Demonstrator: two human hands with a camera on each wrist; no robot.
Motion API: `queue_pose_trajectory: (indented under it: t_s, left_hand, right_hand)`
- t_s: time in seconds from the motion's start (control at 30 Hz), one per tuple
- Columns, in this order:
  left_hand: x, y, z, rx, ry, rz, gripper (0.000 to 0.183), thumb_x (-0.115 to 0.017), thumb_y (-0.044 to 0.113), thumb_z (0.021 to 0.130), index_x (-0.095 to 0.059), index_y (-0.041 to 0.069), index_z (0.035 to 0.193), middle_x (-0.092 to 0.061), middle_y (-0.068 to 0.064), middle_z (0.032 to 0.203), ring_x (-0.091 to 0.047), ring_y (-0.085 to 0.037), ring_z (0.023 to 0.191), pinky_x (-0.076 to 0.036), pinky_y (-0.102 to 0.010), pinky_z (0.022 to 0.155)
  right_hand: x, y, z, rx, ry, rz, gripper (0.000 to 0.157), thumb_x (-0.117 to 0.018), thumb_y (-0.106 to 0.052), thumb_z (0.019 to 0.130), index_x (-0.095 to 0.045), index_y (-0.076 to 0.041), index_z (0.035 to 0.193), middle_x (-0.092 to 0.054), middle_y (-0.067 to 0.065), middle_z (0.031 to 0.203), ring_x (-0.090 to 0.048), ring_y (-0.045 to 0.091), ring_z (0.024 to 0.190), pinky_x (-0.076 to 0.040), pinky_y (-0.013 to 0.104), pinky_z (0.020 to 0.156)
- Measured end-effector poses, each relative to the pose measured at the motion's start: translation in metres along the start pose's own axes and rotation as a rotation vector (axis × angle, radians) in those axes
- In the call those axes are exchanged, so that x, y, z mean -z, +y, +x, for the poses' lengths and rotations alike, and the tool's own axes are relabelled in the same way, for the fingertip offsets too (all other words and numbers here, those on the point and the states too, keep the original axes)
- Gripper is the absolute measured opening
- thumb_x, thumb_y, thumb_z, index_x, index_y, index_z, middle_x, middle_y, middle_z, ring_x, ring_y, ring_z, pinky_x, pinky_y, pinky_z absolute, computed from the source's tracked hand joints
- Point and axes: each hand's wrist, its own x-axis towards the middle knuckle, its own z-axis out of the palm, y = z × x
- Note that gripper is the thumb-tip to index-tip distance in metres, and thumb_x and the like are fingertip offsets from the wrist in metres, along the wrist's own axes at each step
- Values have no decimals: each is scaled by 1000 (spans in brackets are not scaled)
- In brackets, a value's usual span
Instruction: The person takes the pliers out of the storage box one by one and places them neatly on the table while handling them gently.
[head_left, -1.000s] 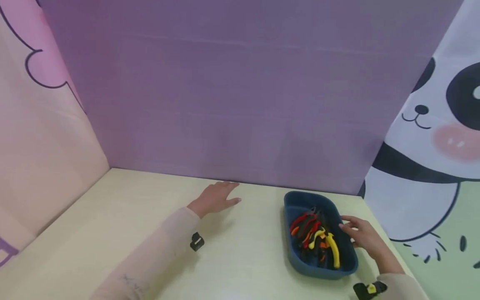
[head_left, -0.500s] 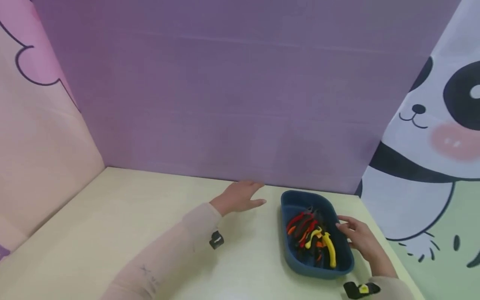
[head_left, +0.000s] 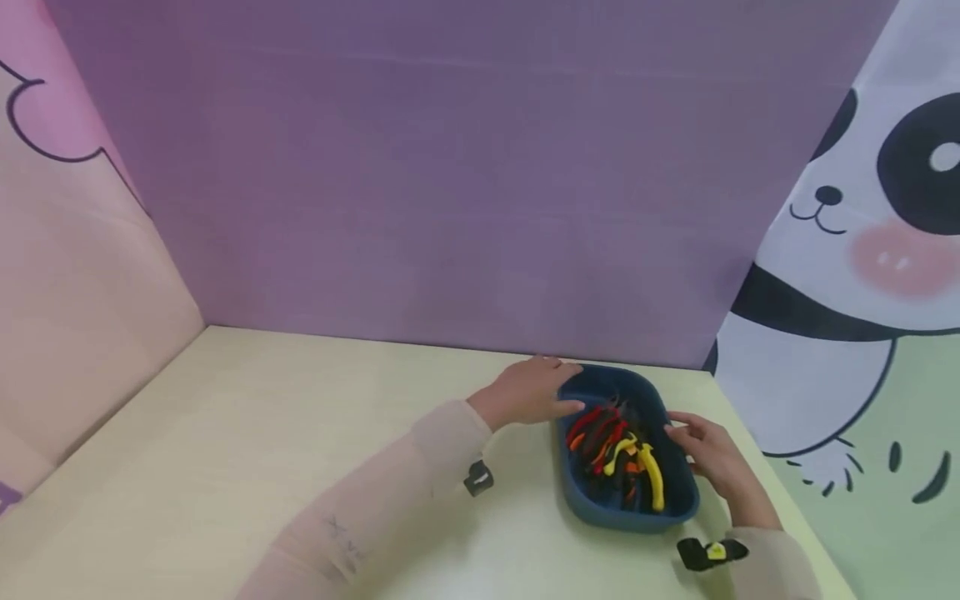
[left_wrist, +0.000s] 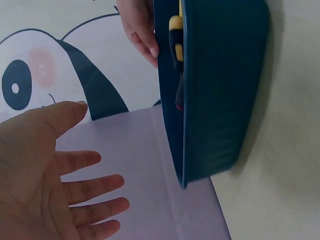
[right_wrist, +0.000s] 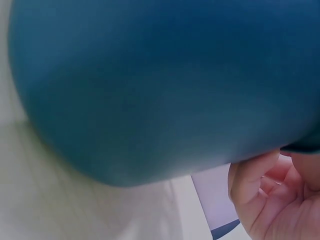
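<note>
A dark blue plastic bin [head_left: 600, 518] stands on the table near its right edge. Inside lie several tools [head_left: 651, 479] with curved red, yellow, orange and black handles, piled together. My left hand [head_left: 528, 392] is at the bin's left rim in the head view, thumb and fingers spread apart. In the left wrist view that hand [left_wrist: 40, 175] shows its palm, with a gap between fingertips and bin wall [left_wrist: 220, 90]. My right hand [head_left: 708, 454] holds the bin's right rim, its fingers curled against the wall in the right wrist view.
The pale table [head_left: 337, 367] meets a purple panel [head_left: 450, 208] close behind the bin. A panel with a panda picture [head_left: 810, 383] rises along the right edge, and a pinkish panel [head_left: 90, 292] stands at the left.
My left hand has moved right across the table to the bin's left rim, fingers spread throughout. The right hand stays at the right rim. The head view has shifted slightly.
</note>
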Motion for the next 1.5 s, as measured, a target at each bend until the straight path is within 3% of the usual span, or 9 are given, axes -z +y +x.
queue_pose_trajectory:
  t_s: [0.33, 0.6, 0.73, 0.9, 1.07, 1.23, 1.37, 1.5]
  left_hand:
    - [-23, 37, 10, -45, -10, 45, 61, -50, 54, 91, -43, 20, 140, -52, 1, 133, -51, -15, 118, -43, -28, 95]
    - [-36, 68, 17, 56, -27, 15, 55, -56, 56, 87, -51, 23, 132, -55, 6, 129, -53, -11, 111, -45, -26, 91]
    - [-43, 87, 27, 99, -17, 10, 44, -59, 56, 85, -59, 23, 114, -60, 9, 111, -55, -8, 97, -49, -24, 77]
    - [-54, 108, 34, 160, -55, 33, 35, -62, 58, 81, -61, 24, 92, -55, 9, 88, -50, -9, 82, -46, -28, 61]
    - [-67, 120, 39, 258, -110, 80, 38, -63, 61, 79, -67, 32, 103, -58, 10, 94, -50, -10, 88, -47, -30, 67]
    - [-74, 130, 50, 366, -129, 171, 51, -58, 71, 76, -65, 36, 113, -60, 12, 111, -52, -9, 99, -48, -29, 76]
    - [-79, 139, 57, 385, -120, 230, 61, -53, 78, 72, -64, 36, 116, -60, 14, 116, -54, -9, 105, -46, -29, 82]
    - [-91, 148, 60, 393, -163, 321, 67, -48, 83, 69, -62, 39, 117, -59, 17, 116, -54, -9, 104, -44, -32, 79]
  right_hand:
    - [-11, -1, 4, -6, 3, 45, 53, -50, -26, 98, -37, 7, 137, -63, 16, 105, -61, 14, 83, -54, 41, 74]
    - [-13, -4, 6, 13, -10, 21, 53, -49, -26, 98, -37, 7, 137, -63, 18, 106, -63, 17, 85, -53, 44, 74]
    - [-5, -2, 4, 25, -9, 1, 54, -49, -28, 98, -36, 8, 137, -63, 20, 107, -63, 17, 86, -53, 45, 76]
    - [-1, 2, -1, 11, 4, 8, 53, -48, -27, 99, -36, 10, 136, -64, 16, 103, -61, 14, 82, -53, 42, 74]
    - [-8, 5, -3, 0, 9, 33, 54, -49, -27, 98, -37, 10, 134, -65, 12, 99, -61, 13, 80, -53, 41, 73]
    - [-6, 1, 4, 21, -2, -1, 55, -49, -28, 98, -36, 10, 135, -63, 17, 104, -62, 17, 86, -52, 46, 76]
    - [-1, 0, 8, 31, 17, -34, 54, -48, -28, 99, -38, 11, 134, -62, 19, 103, -62, 19, 86, -52, 48, 75]
    - [-5, 5, 9, 14, 14, 2, 51, -50, -24, 98, -39, 12, 133, -63, 13, 96, -60, 15, 79, -53, 39, 70]
